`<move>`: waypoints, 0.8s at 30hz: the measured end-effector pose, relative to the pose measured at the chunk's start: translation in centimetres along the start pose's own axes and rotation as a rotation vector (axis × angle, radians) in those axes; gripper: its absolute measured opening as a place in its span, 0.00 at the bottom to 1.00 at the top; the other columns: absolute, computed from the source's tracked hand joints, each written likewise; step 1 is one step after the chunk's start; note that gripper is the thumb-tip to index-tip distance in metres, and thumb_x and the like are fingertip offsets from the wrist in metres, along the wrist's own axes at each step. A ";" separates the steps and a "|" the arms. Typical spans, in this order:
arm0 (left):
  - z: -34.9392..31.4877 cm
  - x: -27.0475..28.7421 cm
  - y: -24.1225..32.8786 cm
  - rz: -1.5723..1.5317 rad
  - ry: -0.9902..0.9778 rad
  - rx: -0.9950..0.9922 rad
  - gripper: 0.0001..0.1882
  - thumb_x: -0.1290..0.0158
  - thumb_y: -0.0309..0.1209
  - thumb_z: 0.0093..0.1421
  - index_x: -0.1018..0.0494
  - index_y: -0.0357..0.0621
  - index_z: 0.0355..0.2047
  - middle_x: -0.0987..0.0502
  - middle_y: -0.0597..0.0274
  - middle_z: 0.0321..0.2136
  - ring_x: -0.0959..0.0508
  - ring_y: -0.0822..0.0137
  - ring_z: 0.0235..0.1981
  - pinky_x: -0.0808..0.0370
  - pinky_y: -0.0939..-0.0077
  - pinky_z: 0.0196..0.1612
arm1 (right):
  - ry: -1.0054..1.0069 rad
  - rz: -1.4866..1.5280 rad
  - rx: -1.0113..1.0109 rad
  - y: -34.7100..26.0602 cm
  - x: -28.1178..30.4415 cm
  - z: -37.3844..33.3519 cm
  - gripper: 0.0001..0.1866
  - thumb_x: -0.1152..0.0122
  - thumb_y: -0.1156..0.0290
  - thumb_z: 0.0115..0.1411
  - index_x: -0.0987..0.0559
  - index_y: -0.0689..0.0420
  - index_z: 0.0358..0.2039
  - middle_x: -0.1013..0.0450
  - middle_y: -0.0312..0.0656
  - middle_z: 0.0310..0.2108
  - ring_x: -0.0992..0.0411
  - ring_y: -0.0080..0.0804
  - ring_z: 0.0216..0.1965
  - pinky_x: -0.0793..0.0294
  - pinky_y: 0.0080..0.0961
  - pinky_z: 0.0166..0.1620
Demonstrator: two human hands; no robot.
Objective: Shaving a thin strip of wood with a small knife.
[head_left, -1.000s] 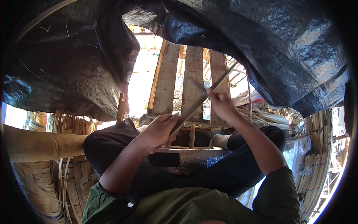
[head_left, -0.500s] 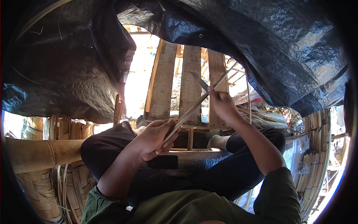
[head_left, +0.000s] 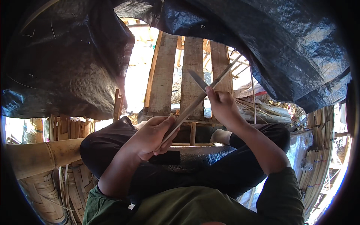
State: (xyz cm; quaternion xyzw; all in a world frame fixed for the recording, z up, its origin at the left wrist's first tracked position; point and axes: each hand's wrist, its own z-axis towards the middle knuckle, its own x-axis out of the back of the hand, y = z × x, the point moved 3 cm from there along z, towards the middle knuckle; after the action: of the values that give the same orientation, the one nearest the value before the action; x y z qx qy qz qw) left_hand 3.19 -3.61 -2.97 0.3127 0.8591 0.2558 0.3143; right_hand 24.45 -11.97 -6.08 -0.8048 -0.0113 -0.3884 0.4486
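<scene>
My left hand (head_left: 152,137) is closed around the lower end of a long, thin bamboo strip (head_left: 193,107), thumb lying along its top. The strip slants up to the far right, over the wooden planks. In my right hand (head_left: 225,107) is a knife (head_left: 197,79), its pale blade pointing up and left and crossing the strip. The right thumb presses where blade and strip meet. My right fingers hide the knife's handle.
Wooden planks (head_left: 193,63) run away beyond my crossed legs. Black tarpaulin (head_left: 71,63) hangs on both sides. A thick bamboo pole (head_left: 33,157) lies at the left, above woven bamboo (head_left: 45,195). Bundled strips (head_left: 317,165) stand at the right. Near my lap is a dark rectangular object (head_left: 165,157).
The bamboo strip has turned a little, so more of its flat face shows. Both hands keep their grips, with the knife still across the strip. The whole view has shifted slightly.
</scene>
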 end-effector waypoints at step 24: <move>0.8 0.4 -0.1 0.033 -0.021 -0.023 0.19 0.65 0.41 0.73 0.32 0.41 0.34 0.41 0.71 0.09 0.47 0.80 0.04 0.50 0.85 0.07 | -0.296 -0.054 0.101 -1.8 -0.9 -1.9 0.36 0.59 0.39 0.68 0.32 0.52 0.11 0.42 0.28 0.07 0.43 0.18 0.07 0.47 0.24 0.10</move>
State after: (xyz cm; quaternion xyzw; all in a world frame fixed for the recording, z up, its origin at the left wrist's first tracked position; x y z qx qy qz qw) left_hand 3.48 -3.17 -3.73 0.3260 0.8474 0.2673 0.3227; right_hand 22.00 -12.03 -4.81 -0.8291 -0.1184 -0.2765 0.4713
